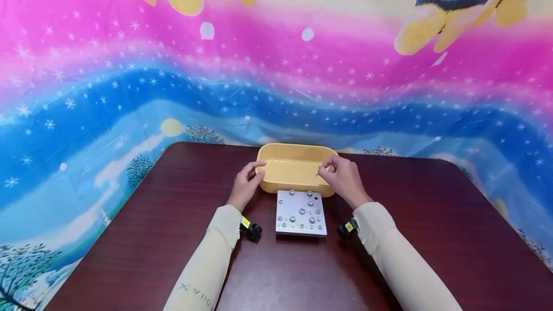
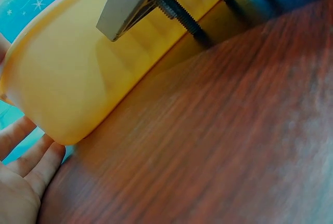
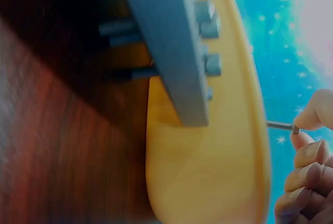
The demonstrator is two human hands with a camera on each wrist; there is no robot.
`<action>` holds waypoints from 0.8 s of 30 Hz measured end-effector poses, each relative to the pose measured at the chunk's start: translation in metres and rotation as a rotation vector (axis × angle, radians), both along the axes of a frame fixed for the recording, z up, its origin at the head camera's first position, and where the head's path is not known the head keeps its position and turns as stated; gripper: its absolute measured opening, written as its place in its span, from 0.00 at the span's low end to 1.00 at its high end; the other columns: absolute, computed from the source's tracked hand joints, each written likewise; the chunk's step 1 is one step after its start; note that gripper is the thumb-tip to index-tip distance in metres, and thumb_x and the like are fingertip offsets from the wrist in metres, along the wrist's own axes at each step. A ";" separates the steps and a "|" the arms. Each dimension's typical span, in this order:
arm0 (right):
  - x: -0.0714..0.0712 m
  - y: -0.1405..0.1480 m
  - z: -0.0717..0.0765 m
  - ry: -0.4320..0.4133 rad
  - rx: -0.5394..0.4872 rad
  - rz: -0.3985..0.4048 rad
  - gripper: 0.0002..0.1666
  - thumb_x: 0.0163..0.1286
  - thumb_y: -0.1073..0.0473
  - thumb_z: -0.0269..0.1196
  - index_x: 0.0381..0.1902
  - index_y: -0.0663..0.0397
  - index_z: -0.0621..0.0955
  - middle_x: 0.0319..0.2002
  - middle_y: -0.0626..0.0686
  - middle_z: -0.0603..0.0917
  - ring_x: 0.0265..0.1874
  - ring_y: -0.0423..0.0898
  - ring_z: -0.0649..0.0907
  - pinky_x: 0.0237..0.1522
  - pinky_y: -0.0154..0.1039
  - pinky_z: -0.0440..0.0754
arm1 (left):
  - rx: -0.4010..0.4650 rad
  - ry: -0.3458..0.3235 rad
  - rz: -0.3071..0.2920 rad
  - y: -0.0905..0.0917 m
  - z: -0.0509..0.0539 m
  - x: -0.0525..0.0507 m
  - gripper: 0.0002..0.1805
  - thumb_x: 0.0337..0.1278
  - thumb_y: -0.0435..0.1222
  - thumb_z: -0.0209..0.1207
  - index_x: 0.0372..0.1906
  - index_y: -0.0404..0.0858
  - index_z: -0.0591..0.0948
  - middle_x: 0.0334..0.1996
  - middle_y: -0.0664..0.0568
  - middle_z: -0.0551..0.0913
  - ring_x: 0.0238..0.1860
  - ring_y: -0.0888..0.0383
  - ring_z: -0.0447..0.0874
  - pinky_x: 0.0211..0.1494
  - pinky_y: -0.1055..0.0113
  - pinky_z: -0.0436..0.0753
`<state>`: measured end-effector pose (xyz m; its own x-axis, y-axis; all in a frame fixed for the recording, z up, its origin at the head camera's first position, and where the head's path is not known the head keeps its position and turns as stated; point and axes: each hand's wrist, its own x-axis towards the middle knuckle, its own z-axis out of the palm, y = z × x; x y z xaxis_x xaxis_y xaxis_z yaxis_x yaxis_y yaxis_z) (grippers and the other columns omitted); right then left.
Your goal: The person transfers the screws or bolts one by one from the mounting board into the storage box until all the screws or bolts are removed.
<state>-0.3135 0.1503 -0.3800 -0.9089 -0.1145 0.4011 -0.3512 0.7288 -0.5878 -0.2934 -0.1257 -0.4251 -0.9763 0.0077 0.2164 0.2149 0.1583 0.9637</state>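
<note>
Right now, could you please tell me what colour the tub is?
The tub is yellow, best seen in the head view.

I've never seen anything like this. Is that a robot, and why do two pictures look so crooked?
No robot here: just a person's bare left hand and right hand. The wide picture comes from a camera on the person's head, looking forward and down. The other two come from small cameras worn on each wrist, so they look tilted and close up. On the reddish-brown table stands a yellow tray, and nearer the person is a metal plate fitted with many bolts; threaded shafts show below it. The left hand touches the tray's left end. The right hand pinches a small screw above the tray's right part. Behind hangs a colourful printed cloth.
</note>
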 end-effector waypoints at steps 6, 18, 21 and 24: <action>-0.019 0.004 -0.008 -0.052 0.027 0.012 0.07 0.62 0.53 0.63 0.31 0.50 0.80 0.17 0.50 0.75 0.16 0.47 0.72 0.24 0.41 0.72 | -0.008 -0.004 -0.011 0.003 -0.002 -0.001 0.19 0.67 0.39 0.56 0.60 0.38 0.77 0.59 0.46 0.76 0.50 0.46 0.75 0.44 0.64 0.75; -0.042 0.000 -0.019 -0.099 0.114 -0.013 0.06 0.62 0.53 0.61 0.32 0.47 0.81 0.21 0.49 0.77 0.21 0.46 0.75 0.26 0.41 0.73 | -0.001 0.010 -0.014 0.006 -0.003 -0.004 0.18 0.66 0.38 0.57 0.59 0.38 0.78 0.56 0.45 0.77 0.48 0.45 0.75 0.42 0.64 0.74; -0.044 -0.003 -0.021 -0.106 0.134 -0.016 0.07 0.63 0.52 0.61 0.32 0.48 0.81 0.22 0.49 0.77 0.21 0.46 0.75 0.26 0.41 0.73 | -0.001 0.009 -0.013 0.004 -0.002 -0.002 0.18 0.67 0.37 0.56 0.59 0.37 0.78 0.56 0.44 0.77 0.47 0.46 0.75 0.41 0.65 0.74; -0.045 -0.007 -0.020 -0.108 0.153 -0.011 0.07 0.63 0.52 0.61 0.33 0.47 0.81 0.21 0.48 0.77 0.22 0.46 0.75 0.26 0.41 0.72 | 0.003 0.007 -0.005 0.001 -0.001 -0.001 0.18 0.67 0.37 0.56 0.59 0.37 0.77 0.57 0.45 0.76 0.47 0.47 0.76 0.42 0.66 0.74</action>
<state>-0.3587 0.1433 -0.4005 -0.9473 -0.1562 0.2798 -0.2834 0.8159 -0.5039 -0.2941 -0.1249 -0.4260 -0.9747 0.0119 0.2231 0.2222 0.1539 0.9628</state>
